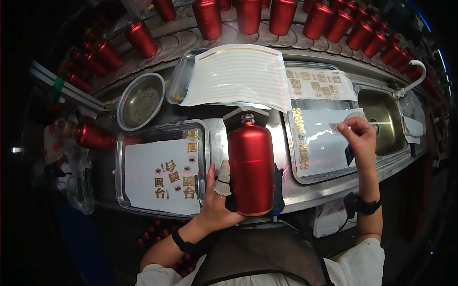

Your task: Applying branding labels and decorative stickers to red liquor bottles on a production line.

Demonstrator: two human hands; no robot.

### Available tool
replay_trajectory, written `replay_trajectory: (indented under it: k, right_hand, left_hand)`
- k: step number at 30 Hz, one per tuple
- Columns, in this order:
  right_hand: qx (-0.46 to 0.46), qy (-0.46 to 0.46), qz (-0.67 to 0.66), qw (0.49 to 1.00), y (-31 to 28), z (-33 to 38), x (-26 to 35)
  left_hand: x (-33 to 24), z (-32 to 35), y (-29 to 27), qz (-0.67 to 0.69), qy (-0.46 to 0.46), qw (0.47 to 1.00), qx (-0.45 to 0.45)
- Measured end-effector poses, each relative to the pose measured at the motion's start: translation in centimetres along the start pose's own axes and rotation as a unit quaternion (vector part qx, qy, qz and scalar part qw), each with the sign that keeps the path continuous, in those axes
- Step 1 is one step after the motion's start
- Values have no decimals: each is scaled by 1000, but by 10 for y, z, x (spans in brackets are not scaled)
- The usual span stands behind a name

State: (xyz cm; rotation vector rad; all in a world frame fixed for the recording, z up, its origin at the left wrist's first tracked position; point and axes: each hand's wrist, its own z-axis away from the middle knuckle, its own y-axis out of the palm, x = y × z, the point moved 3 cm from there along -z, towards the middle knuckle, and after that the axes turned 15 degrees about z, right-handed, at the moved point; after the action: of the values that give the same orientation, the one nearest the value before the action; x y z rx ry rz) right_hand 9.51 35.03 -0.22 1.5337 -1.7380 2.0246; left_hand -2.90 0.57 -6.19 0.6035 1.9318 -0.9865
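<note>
A glossy red bottle (251,167) with a clear threaded neck stands upright in front of me, a metal bracket behind it. My left hand (217,200) grips its lower left side, thumb by the base; a pale wrap covers one finger. Over the right tray (305,181), my right hand (359,138) pinches a thin, pale translucent piece (334,127). Below that hand shows a dark blue flat piece (350,155); whether it is held I cannot tell. White sheets with gold decals (300,143) lie in this tray.
At left, another tray (119,181) holds a sheet of gold decals (174,178). Behind it are a metal bowl (162,97) and a lying red bottle (94,137). A striped white sheet (238,76) covers a back tray. A sink (389,112) is at right; red bottles (207,19) line a conveyor.
</note>
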Motion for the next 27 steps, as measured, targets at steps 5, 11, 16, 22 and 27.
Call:
replay_trajectory:
  k: [5,11,16,22,27]
  right_hand:
    - [234,-109,-91,962,25,80,95]
    - [313,-31,-172,934,78,87,140]
    - [194,-84,-126,969,96,78,135]
    - [221,12,-198,955,100,84,130]
    - [187,-46,-118,974,101,81,131]
  left_hand:
    - [-5,0,1,28,2,999,-43]
    - [5,4,-3,58,-91,994,17]
    - [-3,0,-19,41,-9,999,21]
    - [4,-37,-17,282,-136,945,-95]
    - [3,-45,-15,346,-233,906,-74]
